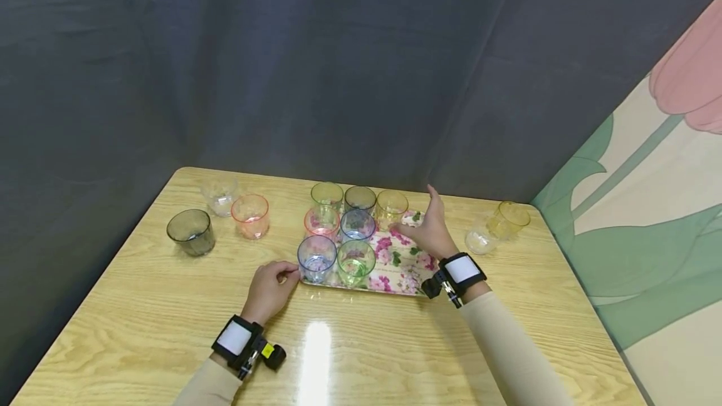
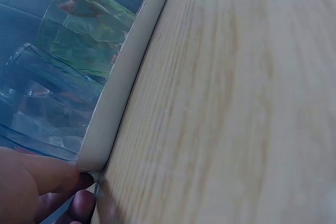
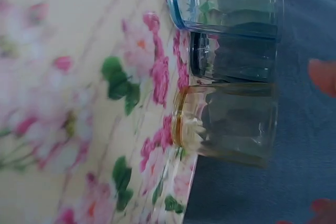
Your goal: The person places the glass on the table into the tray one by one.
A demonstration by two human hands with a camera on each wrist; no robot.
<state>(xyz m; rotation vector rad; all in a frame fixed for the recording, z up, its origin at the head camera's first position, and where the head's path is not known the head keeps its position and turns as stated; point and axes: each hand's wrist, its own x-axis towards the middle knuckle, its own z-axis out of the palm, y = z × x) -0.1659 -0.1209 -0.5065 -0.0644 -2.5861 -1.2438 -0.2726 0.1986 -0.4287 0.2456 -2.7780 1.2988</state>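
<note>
My left hand point(image 1: 271, 290) pinches the near left corner of a flowered tray point(image 1: 389, 284); in the left wrist view its fingertips point(image 2: 58, 174) meet the pale rim. Closest to that hand stands a clear blue cup point(image 1: 316, 260), with a green cup point(image 1: 356, 263) to its right. My right hand point(image 1: 433, 230) hovers over the tray's right part, thumb and fingers spread wide, holding nothing. Left of it is a yellow cup point(image 1: 392, 208), seen upright on the tray beside a dark grey cup point(image 3: 236, 59) and a blue cup point(image 3: 231, 3) in the right wrist view.
A red cup point(image 1: 322, 224) and a yellow-green cup point(image 1: 326, 196) also stand on the tray. Left on the wooden table point(image 1: 169, 324) are a grey cup point(image 1: 194, 234), a pinkish-red cup point(image 1: 251, 218) and a colourless cup point(image 1: 220, 196). Rightward are a yellow cup point(image 1: 510, 219) and a colourless cup point(image 1: 480, 241).
</note>
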